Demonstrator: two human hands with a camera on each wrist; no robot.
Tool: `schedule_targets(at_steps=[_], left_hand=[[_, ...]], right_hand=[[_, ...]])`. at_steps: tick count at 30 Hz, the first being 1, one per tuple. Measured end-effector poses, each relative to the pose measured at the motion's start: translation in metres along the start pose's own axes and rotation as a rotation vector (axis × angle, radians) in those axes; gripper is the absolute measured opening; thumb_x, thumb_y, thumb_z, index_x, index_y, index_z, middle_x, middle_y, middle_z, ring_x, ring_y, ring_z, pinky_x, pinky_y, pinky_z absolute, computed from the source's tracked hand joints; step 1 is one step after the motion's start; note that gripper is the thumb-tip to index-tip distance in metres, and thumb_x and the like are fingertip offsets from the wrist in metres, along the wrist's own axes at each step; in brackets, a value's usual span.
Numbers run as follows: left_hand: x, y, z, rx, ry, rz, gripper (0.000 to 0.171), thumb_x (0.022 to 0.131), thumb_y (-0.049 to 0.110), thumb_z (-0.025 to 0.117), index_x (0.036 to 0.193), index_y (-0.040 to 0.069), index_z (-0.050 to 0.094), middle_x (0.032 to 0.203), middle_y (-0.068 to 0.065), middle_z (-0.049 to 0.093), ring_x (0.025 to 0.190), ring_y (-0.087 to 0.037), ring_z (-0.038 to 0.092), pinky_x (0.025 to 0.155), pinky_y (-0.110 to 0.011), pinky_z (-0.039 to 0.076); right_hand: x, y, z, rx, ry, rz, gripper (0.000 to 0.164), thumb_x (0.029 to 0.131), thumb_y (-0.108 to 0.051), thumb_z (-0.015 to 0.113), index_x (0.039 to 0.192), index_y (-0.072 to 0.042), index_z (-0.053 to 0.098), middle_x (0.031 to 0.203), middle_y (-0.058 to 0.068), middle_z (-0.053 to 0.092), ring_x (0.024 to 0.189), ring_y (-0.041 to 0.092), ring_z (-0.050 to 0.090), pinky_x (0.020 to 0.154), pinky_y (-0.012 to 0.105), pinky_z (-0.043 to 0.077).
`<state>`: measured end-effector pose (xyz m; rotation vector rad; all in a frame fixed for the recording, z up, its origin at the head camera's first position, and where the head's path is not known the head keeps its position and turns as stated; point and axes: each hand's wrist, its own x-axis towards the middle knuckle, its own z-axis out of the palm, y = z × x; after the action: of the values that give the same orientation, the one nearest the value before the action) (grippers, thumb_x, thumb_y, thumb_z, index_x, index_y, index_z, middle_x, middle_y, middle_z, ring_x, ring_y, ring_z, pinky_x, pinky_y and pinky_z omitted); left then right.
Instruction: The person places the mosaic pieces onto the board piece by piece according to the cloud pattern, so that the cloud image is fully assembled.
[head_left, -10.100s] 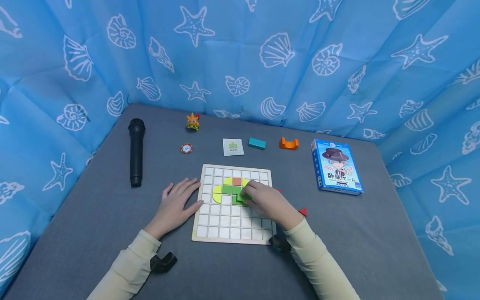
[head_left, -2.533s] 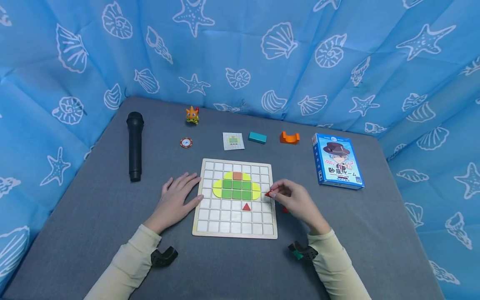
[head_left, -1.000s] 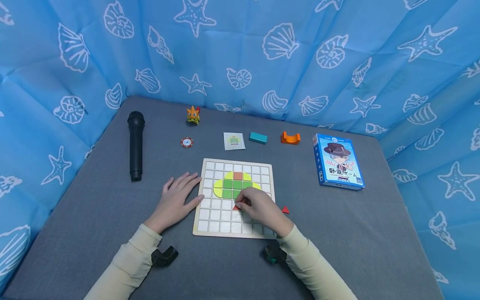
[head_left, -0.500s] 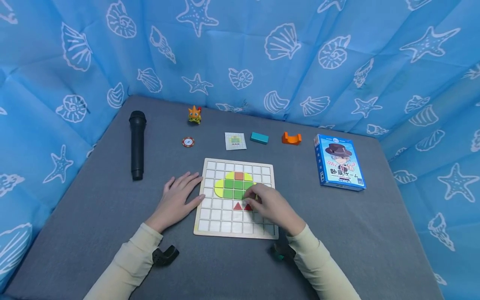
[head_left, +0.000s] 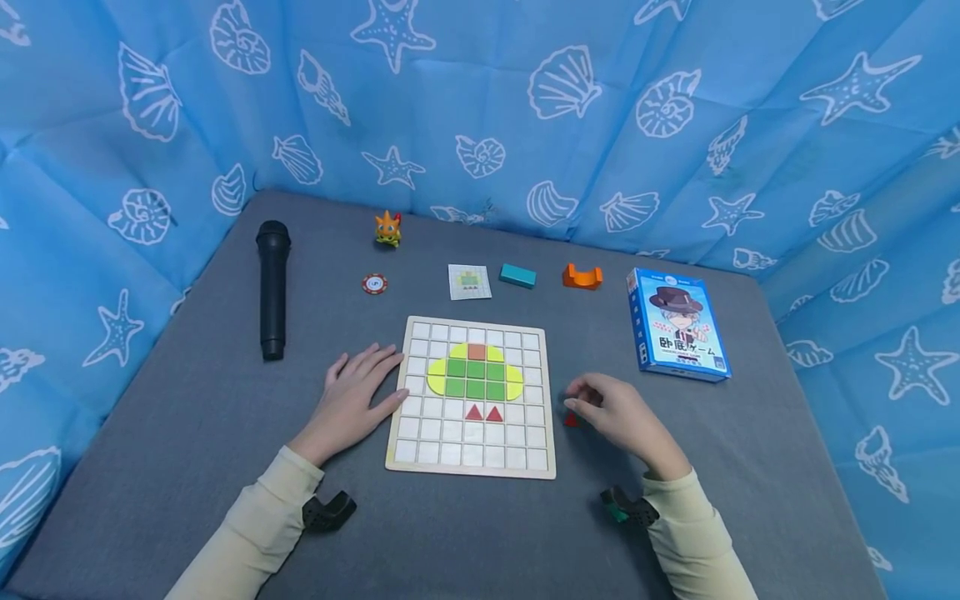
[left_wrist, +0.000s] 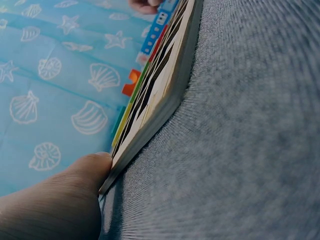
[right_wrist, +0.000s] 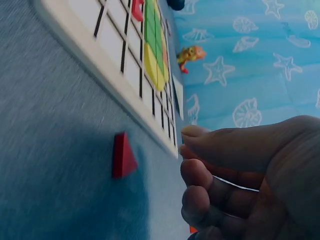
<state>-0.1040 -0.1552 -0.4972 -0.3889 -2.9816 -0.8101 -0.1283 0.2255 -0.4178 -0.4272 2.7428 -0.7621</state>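
Note:
A wooden grid board (head_left: 470, 462) lies on the grey table. Yellow curved pieces (head_left: 437, 379), green squares (head_left: 476, 388) and a brownish-orange square (head_left: 476, 352) form a rounded shape on it. Two red triangles (head_left: 474, 412) sit side by side below that shape. My left hand (head_left: 352, 408) lies flat at the board's left edge, its thumb (left_wrist: 95, 167) touching the rim. Off the board's right side, my right hand (head_left: 615, 417) hovers with loosely bent fingers and nothing between them. Just below its fingertips a third red triangle (right_wrist: 124, 156) rests on the table.
Behind the board are a pattern card (head_left: 469, 282), a teal block (head_left: 517, 276), an orange arch block (head_left: 582, 277), a poker chip (head_left: 374, 284) and a small figurine (head_left: 387, 229). A microphone (head_left: 273, 292) lies left; a blue game box (head_left: 678, 325) lies right.
Over the span, green squares and two red triangles came onto the board. My right hand has since left the triangles and moved right, over the one on the table. The left hand stays put.

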Motion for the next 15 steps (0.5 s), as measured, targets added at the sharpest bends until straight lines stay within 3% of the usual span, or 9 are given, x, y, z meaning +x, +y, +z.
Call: schedule_targets(at_steps=[7,15], left_hand=[[0.0,-0.001,0.001,-0.001,0.003,0.0,0.06,0.095,0.053,0.05,0.145,0.022,0.043,0.152,-0.003,0.037,0.144,-0.027,0.024,0.112,-0.059,0.007],[0.0,0.0,-0.001,-0.012,0.002,0.003,0.06,0.095,0.053,0.051,0.145,0.021,0.043,0.152,-0.003,0.037,0.144,-0.027,0.024,0.112,-0.06,0.008]], right_hand=[[-0.007,0.01,0.002,0.0,-0.049,0.064,0.019,0.088,-0.02,0.069,0.102,-0.008,0.064,0.081,0.001,0.056,0.07,0.015,0.05,0.057,0.026,0.041],[-0.008,0.014,0.011,-0.022,-0.06,0.016,0.015,0.087,-0.014,0.07,0.098,-0.007,0.063,0.081,0.0,0.056,0.069,0.013,0.048,0.056,0.025,0.039]])
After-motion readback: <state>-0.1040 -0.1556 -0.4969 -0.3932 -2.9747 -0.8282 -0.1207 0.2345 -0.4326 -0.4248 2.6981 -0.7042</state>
